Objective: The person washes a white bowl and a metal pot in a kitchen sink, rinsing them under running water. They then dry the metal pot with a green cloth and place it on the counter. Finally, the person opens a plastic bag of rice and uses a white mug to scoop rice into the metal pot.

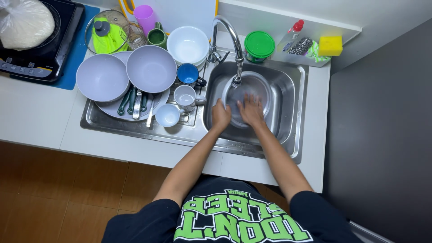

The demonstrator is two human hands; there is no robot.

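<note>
while the left hand (pixel 221 114) grips the rim of a grey plate (pixel 256 85) under the tap (pixel 229 33), the right hand (pixel 250 109) lies flat on it, fingers (pixel 246 99) spread.

Just one view here, taken from a camera worn on the head and pointed almost straight down. The sink (pixel 294 90) is seen from directly above at roughly arm's length, sitting a bit right of centre in the upper half, with the faucet (pixel 227 33) foreshortened into a curve. The white surface (pixel 36 114) is laid out across the top, its far edge toward the top of the frame. The person's own dark shirt (pixel 225 220) is caught along the bottom edge, brown floor (pixel 67 198) at lower left, a grey wall (pixel 382 135) down the right side. No second view, so nothing is shared.
</note>
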